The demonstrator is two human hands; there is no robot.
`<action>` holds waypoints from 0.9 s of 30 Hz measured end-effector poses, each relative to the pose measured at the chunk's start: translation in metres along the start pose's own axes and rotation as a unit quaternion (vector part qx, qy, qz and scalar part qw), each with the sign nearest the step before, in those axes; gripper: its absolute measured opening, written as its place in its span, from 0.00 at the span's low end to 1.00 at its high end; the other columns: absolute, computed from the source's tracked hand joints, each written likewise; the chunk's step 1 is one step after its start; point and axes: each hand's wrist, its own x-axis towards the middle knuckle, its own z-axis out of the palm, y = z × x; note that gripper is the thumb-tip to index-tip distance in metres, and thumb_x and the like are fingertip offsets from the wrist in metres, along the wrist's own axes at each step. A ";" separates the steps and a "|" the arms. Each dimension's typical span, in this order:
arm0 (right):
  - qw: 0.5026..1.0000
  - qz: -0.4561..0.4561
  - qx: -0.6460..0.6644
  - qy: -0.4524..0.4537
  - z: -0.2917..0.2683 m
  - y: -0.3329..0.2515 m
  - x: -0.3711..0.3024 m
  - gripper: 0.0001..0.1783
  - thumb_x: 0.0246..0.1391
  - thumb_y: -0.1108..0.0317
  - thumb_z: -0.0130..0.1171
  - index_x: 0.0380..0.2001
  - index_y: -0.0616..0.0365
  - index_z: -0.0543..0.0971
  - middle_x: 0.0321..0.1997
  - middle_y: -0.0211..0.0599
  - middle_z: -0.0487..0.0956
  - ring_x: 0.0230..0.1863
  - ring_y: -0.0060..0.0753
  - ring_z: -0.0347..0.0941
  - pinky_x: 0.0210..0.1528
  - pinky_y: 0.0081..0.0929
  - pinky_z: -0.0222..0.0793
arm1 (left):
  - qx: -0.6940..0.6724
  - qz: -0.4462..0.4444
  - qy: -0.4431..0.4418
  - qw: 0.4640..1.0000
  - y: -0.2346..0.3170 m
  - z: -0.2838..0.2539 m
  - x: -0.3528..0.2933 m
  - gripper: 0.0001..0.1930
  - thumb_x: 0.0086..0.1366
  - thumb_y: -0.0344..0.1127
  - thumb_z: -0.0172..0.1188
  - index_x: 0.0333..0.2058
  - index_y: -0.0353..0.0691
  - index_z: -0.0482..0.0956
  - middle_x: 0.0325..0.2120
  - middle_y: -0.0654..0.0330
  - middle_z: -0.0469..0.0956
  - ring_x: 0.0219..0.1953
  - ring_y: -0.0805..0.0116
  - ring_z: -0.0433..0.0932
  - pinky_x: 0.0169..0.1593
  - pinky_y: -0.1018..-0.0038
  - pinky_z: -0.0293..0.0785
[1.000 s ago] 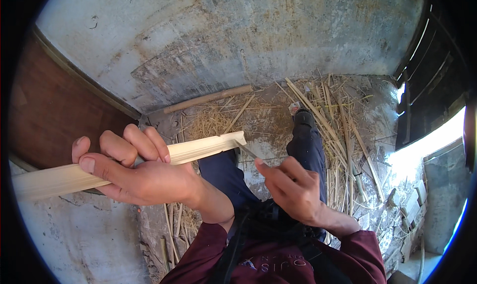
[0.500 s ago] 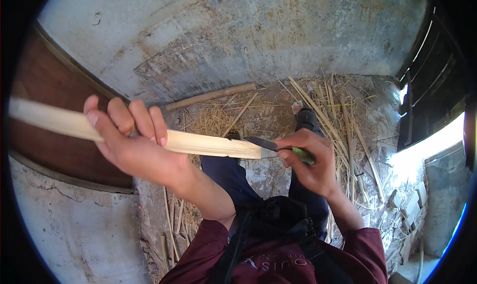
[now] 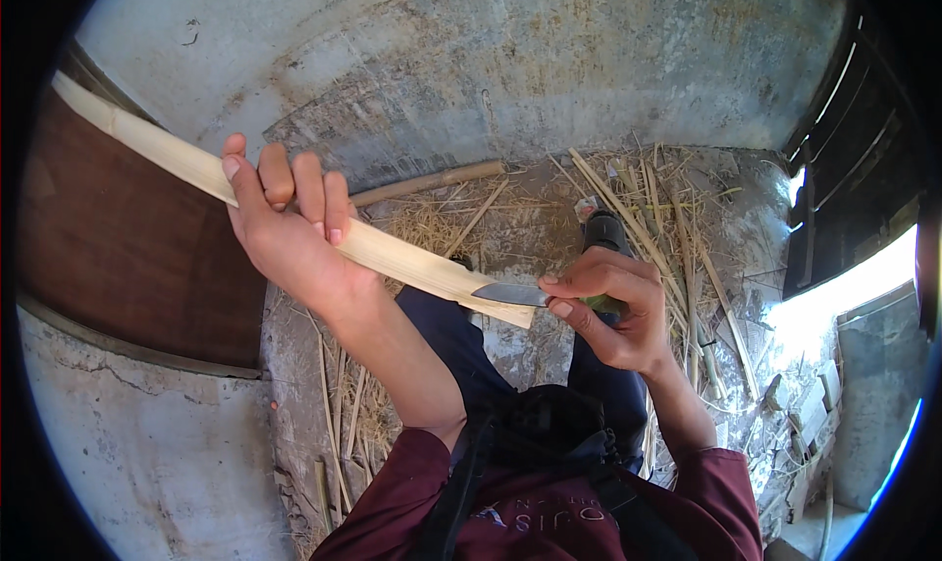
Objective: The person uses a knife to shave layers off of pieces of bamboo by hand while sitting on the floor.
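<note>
A long, pale bamboo strip [image 3: 392, 250] slants from the upper left down to the middle of the view. My left hand [image 3: 294, 217] is closed around it partway along, palm up with the fingers curled over the strip. In my right hand [image 3: 613, 311] is a knife [image 3: 512, 294] with a dark pointed blade, pinched close to the blade between thumb and forefinger. Its handle looks green and is mostly hidden by the fingers. The blade lies against the strip near its lower right end, its tip over the wood.
A bamboo pole [image 3: 432, 182] lies along the foot of the stained wall [image 3: 549, 70]. Split sticks [image 3: 677, 227] and straw shavings litter the floor around my feet. Rubble [image 3: 810, 414] sits at the right, and a brown panel [image 3: 128, 237] stands at the left.
The bamboo strip has tilted, its far left end rising and its near end dropping slightly. My left hand moved up and right with it. The knife blade now lies over the strip's end.
</note>
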 end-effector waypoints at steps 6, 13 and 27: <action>0.999 -0.006 -0.044 0.008 0.006 -0.002 -0.001 0.13 0.55 0.83 0.73 0.44 0.60 0.90 0.32 0.38 0.84 0.30 0.31 0.81 0.32 0.28 0.74 | 0.010 0.002 0.005 1.000 0.005 0.004 -0.001 0.13 0.86 0.42 0.48 0.57 0.39 0.72 0.22 0.72 0.52 0.16 0.83 0.46 0.14 0.81 0.46; 0.999 0.017 -0.044 0.010 0.010 -0.003 -0.006 0.11 0.57 0.83 0.72 0.43 0.63 0.89 0.32 0.40 0.85 0.29 0.30 0.81 0.29 0.27 0.74 | 0.012 0.029 0.020 0.999 0.004 0.003 -0.005 0.14 0.86 0.42 0.48 0.57 0.38 0.72 0.21 0.72 0.52 0.16 0.84 0.47 0.14 0.81 0.45; 0.902 0.300 0.309 0.033 0.014 0.004 -0.022 0.06 0.64 0.78 0.71 0.43 0.69 0.88 0.38 0.41 0.89 0.42 0.23 0.84 0.44 0.28 0.79 | 0.042 0.022 0.028 0.999 0.000 0.011 -0.012 0.15 0.85 0.44 0.50 0.56 0.38 0.73 0.21 0.72 0.52 0.16 0.84 0.47 0.14 0.81 0.44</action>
